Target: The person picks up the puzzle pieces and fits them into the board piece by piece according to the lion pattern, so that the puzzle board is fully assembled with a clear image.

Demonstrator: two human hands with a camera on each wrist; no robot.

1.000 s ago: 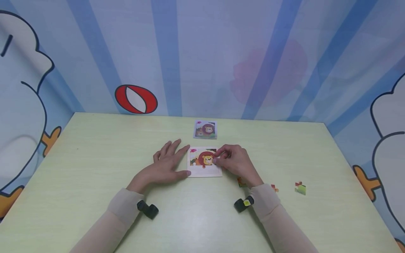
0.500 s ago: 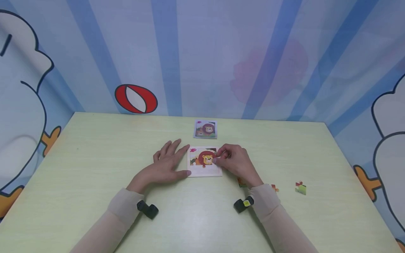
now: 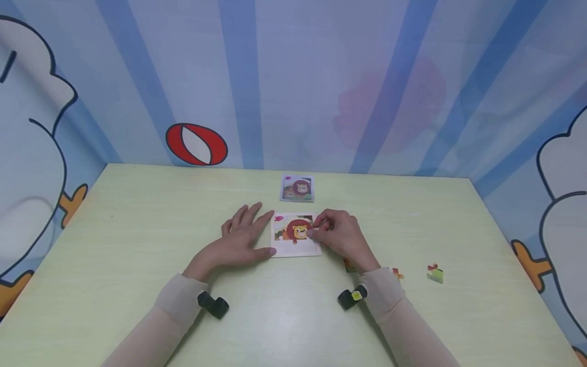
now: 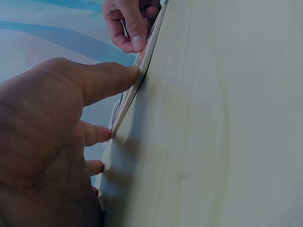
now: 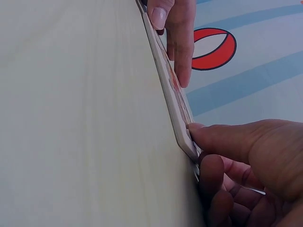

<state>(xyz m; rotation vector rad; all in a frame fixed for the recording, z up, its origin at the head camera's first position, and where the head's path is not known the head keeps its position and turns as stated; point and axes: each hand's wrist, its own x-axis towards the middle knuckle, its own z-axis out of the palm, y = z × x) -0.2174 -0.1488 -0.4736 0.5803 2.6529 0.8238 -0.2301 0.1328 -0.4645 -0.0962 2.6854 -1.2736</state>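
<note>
fingers [image 3: 265, 220] of the left hand [image 3: 236, 244] are spread apart, with the index tip and the thumb touching the left edge of the puzzle tray [image 3: 298, 250], while those of the right hand [image 3: 341, 235] are curled, thumb and index pinching at the tray's right side; whether a single piece sits between them is hidden. the head view gives the face of the tray, which lies flat on the counter [image 3: 275, 316] between the two hands. its upper part holds joined pieces [image 3: 299, 231] that show a lion with a dark red mane and a pink shape in the top left corner; its lower part is bare white, with one reddish knob jutting down into it. both wrist views show instead the tray's pale side and its thickness. the right wrist view also shows the thumb on the tray's top near a corner and the bent fingers below it, just past the edge. only the head view shows the picture card [image 3: 297, 188] clearly, behind the tray, with a similar lion, and the loose pieces to the right: one in plain sight [image 3: 435, 273], one partly behind the right sleeve [image 3: 383, 290] and one partly behind the right wrist.
</note>
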